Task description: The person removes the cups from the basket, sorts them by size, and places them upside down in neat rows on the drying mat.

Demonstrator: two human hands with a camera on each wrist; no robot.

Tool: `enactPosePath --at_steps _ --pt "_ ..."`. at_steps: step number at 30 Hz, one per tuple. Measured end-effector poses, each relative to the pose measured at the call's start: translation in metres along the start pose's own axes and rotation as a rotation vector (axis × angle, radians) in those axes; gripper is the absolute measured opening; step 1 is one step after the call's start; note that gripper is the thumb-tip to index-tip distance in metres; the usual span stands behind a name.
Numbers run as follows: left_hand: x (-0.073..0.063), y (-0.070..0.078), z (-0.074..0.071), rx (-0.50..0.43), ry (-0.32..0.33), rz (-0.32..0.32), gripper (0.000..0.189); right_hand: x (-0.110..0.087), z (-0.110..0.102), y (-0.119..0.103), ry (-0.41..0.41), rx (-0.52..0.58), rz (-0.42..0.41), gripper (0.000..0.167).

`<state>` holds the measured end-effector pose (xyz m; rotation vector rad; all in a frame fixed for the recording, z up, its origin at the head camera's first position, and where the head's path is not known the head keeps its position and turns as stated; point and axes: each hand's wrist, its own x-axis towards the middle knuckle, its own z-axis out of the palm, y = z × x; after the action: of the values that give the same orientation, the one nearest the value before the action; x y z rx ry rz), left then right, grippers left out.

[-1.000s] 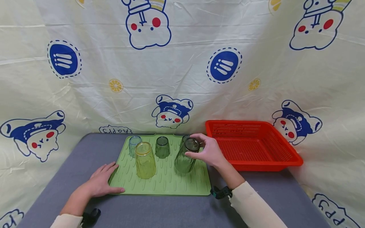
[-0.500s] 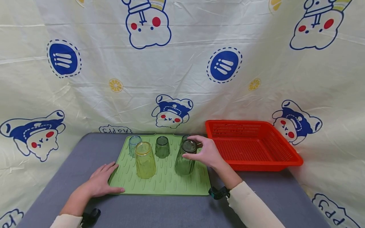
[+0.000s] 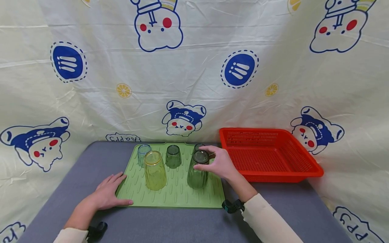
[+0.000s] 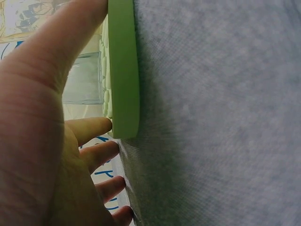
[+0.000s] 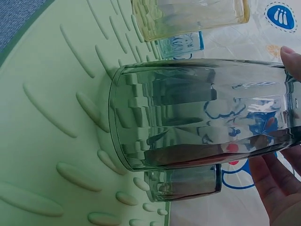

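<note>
My right hand [image 3: 217,162] grips the upper, narrower end of a tall grey-green drinking glass [image 3: 198,177], thumb on one side and fingers on the other. Its wide rim rests on the green drying mat [image 5: 61,141] in the right wrist view, so it stands upside down. With fingers spread, my left hand [image 3: 106,192] rests on the mat's left front edge; its thumb lies along the green border [image 4: 124,70]. A tall yellow glass [image 3: 155,175] stands left of the gripped one. Behind are a small blue glass [image 3: 142,157], a small dark green glass [image 3: 173,158] and a partly hidden small glass [image 5: 188,183].
A red perforated plastic basket [image 3: 304,177] stands right of the mat, close behind my right wrist. The grey tabletop [image 3: 170,224] runs along the mat's front. A patterned white sheet [image 3: 197,77] hangs behind the table.
The tall grey-green glass leaned to the right a second ago and now stands straight on the mat. My right hand moved slightly left with it; my left hand kept its place.
</note>
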<state>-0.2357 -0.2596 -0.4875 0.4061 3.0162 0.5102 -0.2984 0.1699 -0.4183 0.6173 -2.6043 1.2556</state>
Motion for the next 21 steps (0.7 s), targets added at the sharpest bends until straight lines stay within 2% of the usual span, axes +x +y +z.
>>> enactPosePath --at_steps 21 --pt "0.0003 0.0012 -0.0001 -0.01 -0.018 -0.012 0.113 -0.0009 0.0079 0.004 -0.003 0.004 0.01 0.074"
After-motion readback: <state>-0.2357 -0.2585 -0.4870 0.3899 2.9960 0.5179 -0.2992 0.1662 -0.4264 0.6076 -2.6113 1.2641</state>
